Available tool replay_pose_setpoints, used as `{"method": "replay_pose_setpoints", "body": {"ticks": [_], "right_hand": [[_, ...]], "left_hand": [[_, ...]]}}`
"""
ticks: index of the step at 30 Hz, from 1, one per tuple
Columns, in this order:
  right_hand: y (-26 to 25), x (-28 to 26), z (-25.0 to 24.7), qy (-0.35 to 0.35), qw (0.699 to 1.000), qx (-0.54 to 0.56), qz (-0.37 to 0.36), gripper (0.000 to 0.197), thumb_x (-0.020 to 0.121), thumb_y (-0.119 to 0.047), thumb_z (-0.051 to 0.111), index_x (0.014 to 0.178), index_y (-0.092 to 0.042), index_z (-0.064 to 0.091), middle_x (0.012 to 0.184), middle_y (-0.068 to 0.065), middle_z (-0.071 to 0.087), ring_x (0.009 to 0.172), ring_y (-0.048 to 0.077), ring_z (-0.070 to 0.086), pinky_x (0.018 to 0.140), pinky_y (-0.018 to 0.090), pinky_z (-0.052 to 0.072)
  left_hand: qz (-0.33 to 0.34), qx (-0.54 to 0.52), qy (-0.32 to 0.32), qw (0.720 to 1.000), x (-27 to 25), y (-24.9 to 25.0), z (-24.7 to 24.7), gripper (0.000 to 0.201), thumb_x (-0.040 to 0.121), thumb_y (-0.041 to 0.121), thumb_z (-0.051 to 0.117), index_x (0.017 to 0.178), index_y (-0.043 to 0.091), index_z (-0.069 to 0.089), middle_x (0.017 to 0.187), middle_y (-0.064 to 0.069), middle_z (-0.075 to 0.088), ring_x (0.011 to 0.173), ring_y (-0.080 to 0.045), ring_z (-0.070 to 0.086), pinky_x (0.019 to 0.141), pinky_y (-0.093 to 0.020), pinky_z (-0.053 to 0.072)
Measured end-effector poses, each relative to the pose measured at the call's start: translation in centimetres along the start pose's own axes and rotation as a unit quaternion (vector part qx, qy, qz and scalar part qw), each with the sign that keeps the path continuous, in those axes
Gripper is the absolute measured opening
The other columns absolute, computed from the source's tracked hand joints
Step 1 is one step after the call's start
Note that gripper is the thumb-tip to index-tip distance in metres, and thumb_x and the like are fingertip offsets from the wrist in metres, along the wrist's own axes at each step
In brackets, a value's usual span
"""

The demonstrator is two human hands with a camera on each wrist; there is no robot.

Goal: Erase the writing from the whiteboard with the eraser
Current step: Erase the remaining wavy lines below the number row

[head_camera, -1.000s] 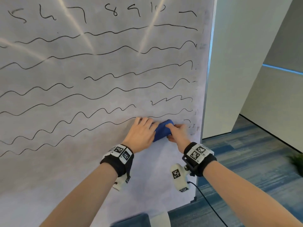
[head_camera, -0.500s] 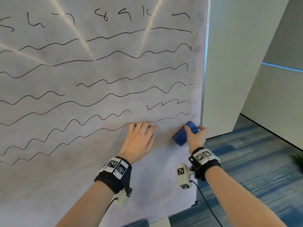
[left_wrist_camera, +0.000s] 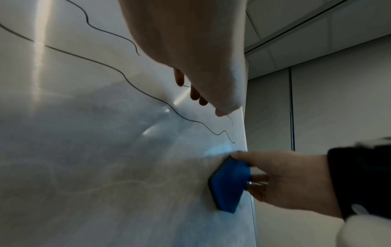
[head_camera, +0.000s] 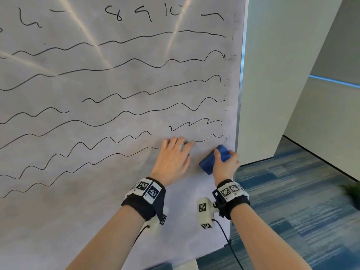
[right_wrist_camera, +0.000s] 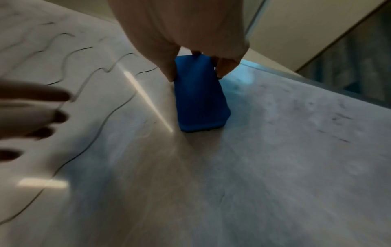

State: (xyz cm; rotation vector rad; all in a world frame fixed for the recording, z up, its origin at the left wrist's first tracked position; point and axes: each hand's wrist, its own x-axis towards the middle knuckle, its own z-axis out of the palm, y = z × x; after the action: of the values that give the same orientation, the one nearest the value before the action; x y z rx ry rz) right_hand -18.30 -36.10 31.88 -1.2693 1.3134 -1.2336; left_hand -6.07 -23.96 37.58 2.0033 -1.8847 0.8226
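A whiteboard (head_camera: 97,201) fills the head view, covered with black wavy lines (head_camera: 120,121) and a row of digits (head_camera: 136,14) along the top. My right hand (head_camera: 224,164) grips a blue eraser (head_camera: 209,163) between thumb and fingers and holds it against the board near its right edge, just below the lowest line. In the right wrist view the eraser (right_wrist_camera: 200,95) lies flat on the board. My left hand (head_camera: 173,158) rests flat on the board with straight fingers, left of the eraser (left_wrist_camera: 229,185). The lower part of the board is smudged grey.
The board's metal right edge (head_camera: 240,84) runs close beside the eraser. Beyond it stand pale walls (head_camera: 282,65) and blue striped carpet (head_camera: 302,201). A green plant (head_camera: 352,191) shows at the far right. A cable (head_camera: 229,244) hangs from the right wrist device.
One second ago both hands were together on the eraser. My right hand has carried it right, towards the board's edge, while the left hand let go and stayed flat on the board.
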Motion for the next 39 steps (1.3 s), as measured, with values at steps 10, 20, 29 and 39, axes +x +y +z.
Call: {"method": "replay_pose_setpoints", "body": {"ticks": [10,20,29,39], "right_hand": [[2.8,-0.1,0.2,0.015,0.997,0.049,0.052,0.060,0.086,-0.029,0.069,0.134,-0.008,0.040,0.135,0.018,0.041,0.121,0.032,0.047,0.099,0.042,0.044],[2.8,-0.4,0.0,0.002,0.998,0.065,-0.005,0.056,0.082,-0.028,0.073,0.125,-0.009,0.043,0.123,0.009,0.049,0.113,0.024,0.051,0.098,0.042,0.047],[-3.2,1.1,1.5,0.013,0.993,0.023,-0.118,0.060,0.082,-0.033,0.073,0.127,-0.006,0.044,0.121,0.009,0.041,0.105,0.022,0.050,0.089,0.035,0.047],[-3.7,0.3,2.3,0.040,0.991,-0.003,-0.127,0.058,0.082,-0.034,0.071,0.124,-0.005,0.045,0.120,0.011,0.044,0.105,0.025,0.050,0.088,0.036,0.044]], "left_hand": [[-0.010,-0.016,-0.001,1.000,0.4,0.2,0.0,0.042,0.091,0.029,0.034,0.126,0.017,0.054,0.109,-0.003,0.053,0.095,-0.024,0.049,0.079,-0.038,0.038],[-0.010,-0.029,0.000,1.000,0.7,-0.2,0.4,0.042,0.089,0.027,0.036,0.123,0.016,0.057,0.107,-0.004,0.054,0.093,-0.025,0.051,0.076,-0.038,0.039],[-0.023,-0.026,-0.002,0.999,0.8,-0.6,0.4,0.040,0.090,0.028,0.036,0.123,0.018,0.057,0.108,-0.002,0.053,0.095,-0.024,0.050,0.079,-0.037,0.036],[-0.029,-0.015,0.008,0.999,1.2,-1.5,0.0,0.040,0.090,0.030,0.035,0.122,0.019,0.057,0.108,-0.002,0.054,0.094,-0.024,0.051,0.078,-0.037,0.035]]}}
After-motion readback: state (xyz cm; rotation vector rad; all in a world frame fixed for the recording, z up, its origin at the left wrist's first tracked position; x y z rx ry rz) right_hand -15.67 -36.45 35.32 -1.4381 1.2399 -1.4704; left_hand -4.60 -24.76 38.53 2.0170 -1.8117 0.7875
